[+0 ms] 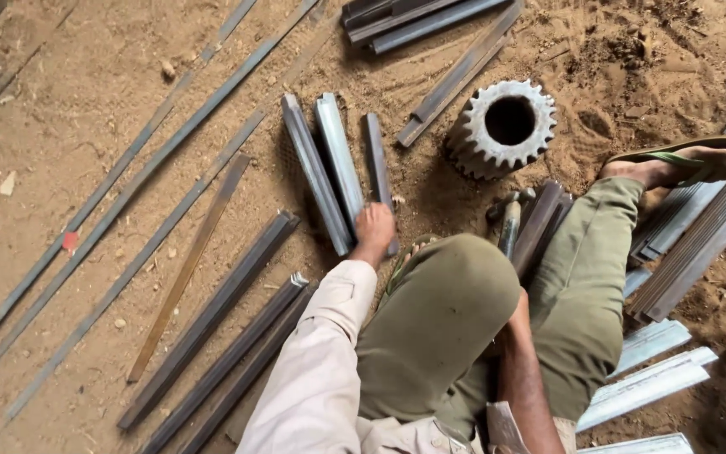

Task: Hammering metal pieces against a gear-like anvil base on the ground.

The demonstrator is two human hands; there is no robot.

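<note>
I squat on the sandy ground with my knees up, so I can reach the metal without standing. My left hand [374,227] is stretched out ahead of me, fingers curled down onto the near end of a short dark steel angle bar [377,172] that lies on the sand; the grip looks closed on it, though my knuckles hide the fingertips. The bar sits at the right of a small group, just beside a paler, shinier steel angle piece [339,164] and a darker one [313,172], all lying parallel, which keeps them sorted and easy to pick one at a time.

My right forearm [524,378] drops down between my legs, and the hand itself is hidden behind my knee, so I cannot tell whether it is open or holding anything. Near where it disappears, a hammer with a worn metal head [510,220] rests by a dark steel bar [539,225] leaning between my legs.

Beyond my knee a big grey toothed gear wheel [504,126] stands in the sand. Longer dark angle bars [212,315] lie to my left, and thin flat steel strips [119,202] run diagonally past them.
</note>
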